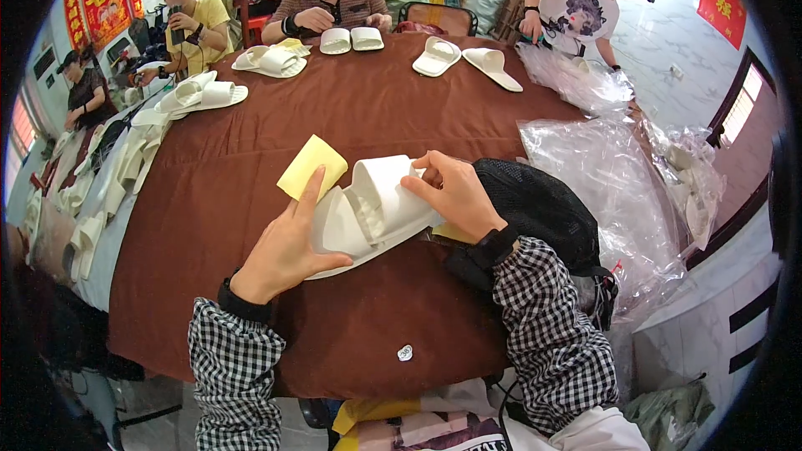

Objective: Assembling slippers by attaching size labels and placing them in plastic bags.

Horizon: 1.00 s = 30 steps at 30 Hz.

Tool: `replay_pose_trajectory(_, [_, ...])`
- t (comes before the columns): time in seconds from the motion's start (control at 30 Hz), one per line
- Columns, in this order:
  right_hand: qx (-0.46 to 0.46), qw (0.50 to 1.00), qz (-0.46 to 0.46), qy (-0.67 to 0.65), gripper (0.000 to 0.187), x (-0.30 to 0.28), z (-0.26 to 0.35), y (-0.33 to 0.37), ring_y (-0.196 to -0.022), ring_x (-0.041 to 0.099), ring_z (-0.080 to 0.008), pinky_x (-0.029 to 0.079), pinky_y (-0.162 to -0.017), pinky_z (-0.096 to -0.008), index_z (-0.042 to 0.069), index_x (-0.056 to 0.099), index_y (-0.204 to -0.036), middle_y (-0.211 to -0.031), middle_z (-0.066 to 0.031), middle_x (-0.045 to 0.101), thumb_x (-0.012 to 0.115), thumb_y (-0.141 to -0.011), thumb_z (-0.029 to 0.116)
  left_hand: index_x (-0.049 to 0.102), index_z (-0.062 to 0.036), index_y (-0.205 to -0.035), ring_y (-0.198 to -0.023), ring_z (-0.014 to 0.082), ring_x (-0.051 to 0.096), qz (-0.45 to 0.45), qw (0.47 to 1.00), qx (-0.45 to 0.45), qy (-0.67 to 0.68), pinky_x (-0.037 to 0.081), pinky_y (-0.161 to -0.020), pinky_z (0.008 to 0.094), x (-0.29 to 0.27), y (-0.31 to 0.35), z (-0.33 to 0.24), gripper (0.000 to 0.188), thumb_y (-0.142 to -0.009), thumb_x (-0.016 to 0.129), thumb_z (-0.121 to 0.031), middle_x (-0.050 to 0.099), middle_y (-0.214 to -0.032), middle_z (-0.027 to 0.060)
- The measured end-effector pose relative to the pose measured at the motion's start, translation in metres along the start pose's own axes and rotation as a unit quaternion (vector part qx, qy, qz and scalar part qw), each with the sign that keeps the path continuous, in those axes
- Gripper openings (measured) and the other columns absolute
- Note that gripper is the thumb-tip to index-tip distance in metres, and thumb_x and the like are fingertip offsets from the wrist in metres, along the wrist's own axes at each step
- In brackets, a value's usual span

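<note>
A white slipper [388, 200] lies tilted on the brown-covered table in front of me, its strap toward the right. I cannot tell whether a second sole sits under it. My left hand [284, 238] straddles the heel end, thumb on the near edge and index finger stretched along the far side. A folded yellow sheet [312, 167] is by those fingertips, partly behind them. My right hand [459, 194] grips the strap at the toe end, fingers curled over its edge. Below that hand a bit of yellow [452, 234] pokes out, mostly hidden.
To the right are a black mesh bag [535, 209] and clear plastic bags [601, 192]. A small white sticker [405, 353] lies near the front edge. Further white slippers [493, 67] stand across the far side, where a person [330, 4] sits. Another person [576, 4] handles plastic.
</note>
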State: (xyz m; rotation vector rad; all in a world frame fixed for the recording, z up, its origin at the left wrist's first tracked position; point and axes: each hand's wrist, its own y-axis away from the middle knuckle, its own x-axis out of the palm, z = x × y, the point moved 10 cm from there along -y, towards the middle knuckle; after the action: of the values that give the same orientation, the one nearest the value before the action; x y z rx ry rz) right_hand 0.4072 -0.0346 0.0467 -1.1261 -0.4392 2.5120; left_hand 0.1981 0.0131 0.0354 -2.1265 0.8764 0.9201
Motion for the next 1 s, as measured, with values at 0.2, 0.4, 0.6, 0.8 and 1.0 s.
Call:
replay_pose_trajectory(0.2, [-0.017, 0.996, 0.008, -0.091, 0.027, 0.014, -0.003, 0.005, -0.062, 0.062, -0.0208, 0.047, -0.057, -0.0334, -0.004, 0.062, -0.094, -0.072, -0.0144, 0.066, 0.069, -0.09, 0.021, 0.007, -0.0052, -0.156, -0.134, 0.0436, 0.043, 0.02, 0.999, -0.025, 0.04, 0.036, -0.112, 0.0428, 0.003, -0.001, 0.009, 0.132, -0.058, 0.093, -0.026, 0.039, -0.145, 0.031])
replay_pose_trajectory(0.4, [0.078, 0.975, 0.138, -0.155, 0.015, 0.035, -0.009, 0.012, -0.066, 0.059, -0.0082, 0.048, -0.06, -0.0234, -0.003, 0.06, -0.094, -0.077, -0.0053, 0.064, 0.064, -0.094, 0.012, 0.009, -0.0036, -0.155, -0.133, 0.0414, 0.044, 0.036, 0.997, 0.02, 0.058, 0.039, -0.11, 0.0412, -0.001, 0.001, 0.01, 0.123, -0.063, 0.089, -0.018, 0.038, -0.146, 0.028])
replay_pose_trajectory(0.6, [0.067, 0.845, 0.388, -0.362, 0.022, 0.087, 0.044, 0.047, -0.083, 0.07, -0.0191, 0.059, -0.073, -0.0283, -0.007, 0.059, -0.109, -0.095, -0.0148, 0.07, 0.056, -0.098, 0.013, 0.011, -0.0027, -0.156, -0.14, 0.0393, 0.036, -0.153, 0.984, 0.03, -0.087, 0.035, -0.112, 0.0413, -0.054, 0.015, 0.021, 0.096, -0.076, 0.065, 0.004, 0.03, -0.155, 0.0234])
replay_pose_trajectory(0.8, [-0.025, 0.831, 0.449, -0.328, 0.022, 0.081, 0.078, 0.06, -0.078, 0.069, -0.0164, 0.057, -0.069, -0.0278, -0.004, 0.061, -0.109, -0.092, -0.0119, 0.07, 0.052, -0.101, 0.015, 0.025, -0.0007, -0.153, -0.14, 0.0364, 0.039, -0.259, 0.966, 0.01, -0.003, 0.037, -0.109, 0.041, -0.063, 0.012, 0.013, 0.076, -0.087, 0.063, -0.003, 0.038, -0.151, 0.0236])
replay_pose_trajectory(1.0, [0.047, 0.955, 0.113, -0.271, 0.019, 0.043, -0.008, 0.009, -0.073, 0.062, -0.009, 0.051, -0.065, -0.0232, 0.0, 0.061, -0.11, -0.089, -0.0046, 0.066, 0.054, -0.1, 0.015, 0.03, -0.0016, -0.151, -0.141, 0.0362, 0.032, -0.084, 0.976, 0.107, -0.171, 0.017, -0.115, 0.0603, 0.017, -0.002, -0.061, 0.099, -0.072, 0.08, -0.035, 0.042, -0.146, 0.0198])
